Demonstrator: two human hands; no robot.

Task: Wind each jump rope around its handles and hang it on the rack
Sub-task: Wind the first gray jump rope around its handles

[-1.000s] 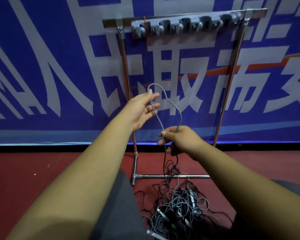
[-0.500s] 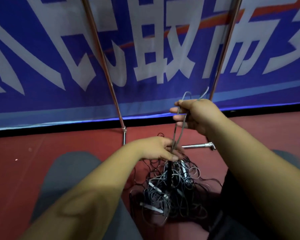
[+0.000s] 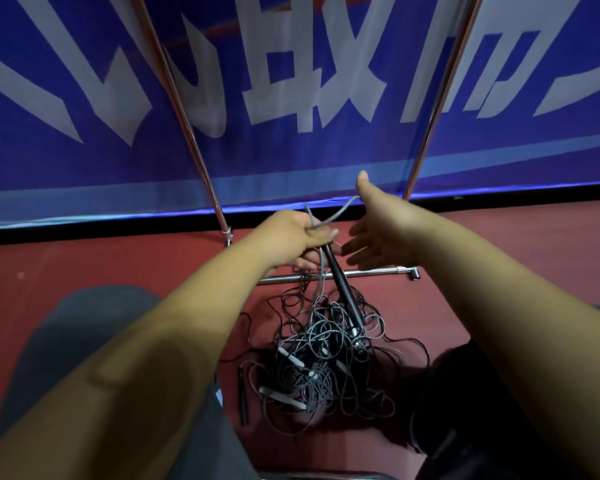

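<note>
A tangled pile of grey and black jump ropes point(image 3: 323, 362) lies on the red floor in front of the metal rack point(image 3: 340, 274). My left hand point(image 3: 297, 239) grips a black handle point(image 3: 345, 289) together with a grey cord point(image 3: 333, 216); the handle slants down into the pile. The cord's loose loop sticks out above my fist toward my right hand point(image 3: 378, 230). That hand is held flat with fingers straight, just right of the handle, holding nothing. Only the rack's two uprights and base bar show; its hooks are out of view.
A blue banner with white characters point(image 3: 291, 81) stands behind the rack. A separate black handle point(image 3: 244, 398) lies on the floor left of the pile. My knees in grey trousers point(image 3: 94, 327) frame the pile on both sides.
My left hand has risen from the pile with the black handle and now holds the cord too. My right hand has let go of the cord and spread flat.
</note>
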